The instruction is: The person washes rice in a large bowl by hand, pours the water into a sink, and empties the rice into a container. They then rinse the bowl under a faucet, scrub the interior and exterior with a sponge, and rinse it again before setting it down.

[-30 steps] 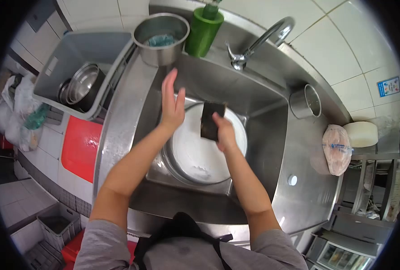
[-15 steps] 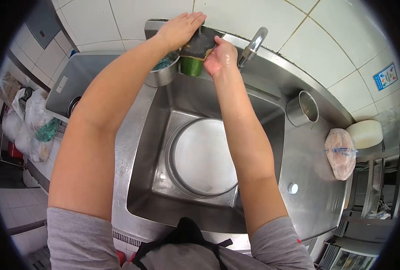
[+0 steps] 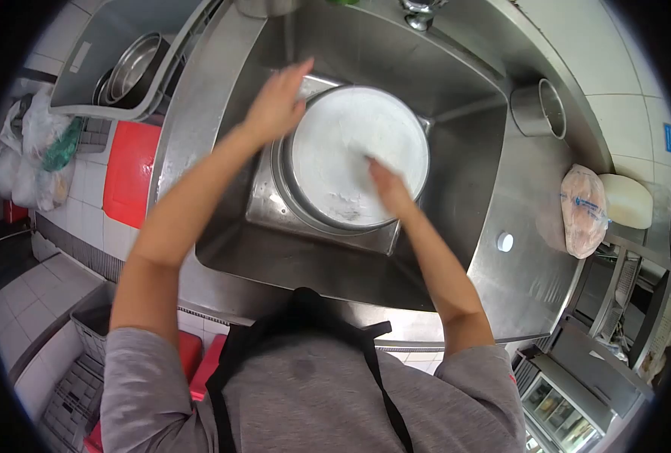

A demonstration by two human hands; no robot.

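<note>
A large round pan with a whitish flat surface lies in the steel sink. My left hand is over the pan's upper left rim, fingers stretched out, and I see nothing in it. My right hand is at the right part of the pan, smeared by motion. A dark smudge shows at its fingertips; I cannot make out whether it is the dark pad or a shadow. Elsewhere in view, the pad does not show. The base of the faucet appears at the top edge.
A steel pot stands on the right ledge. Near it lie a plastic-wrapped pinkish package, a white round block and a small white cap. At left, a grey bin holds metal pans, above a red lid-like panel.
Both hands have come down from beside the faucet to the pan and moved apart. The dark pad they held together is no longer plainly visible. The view has tilted downward.
</note>
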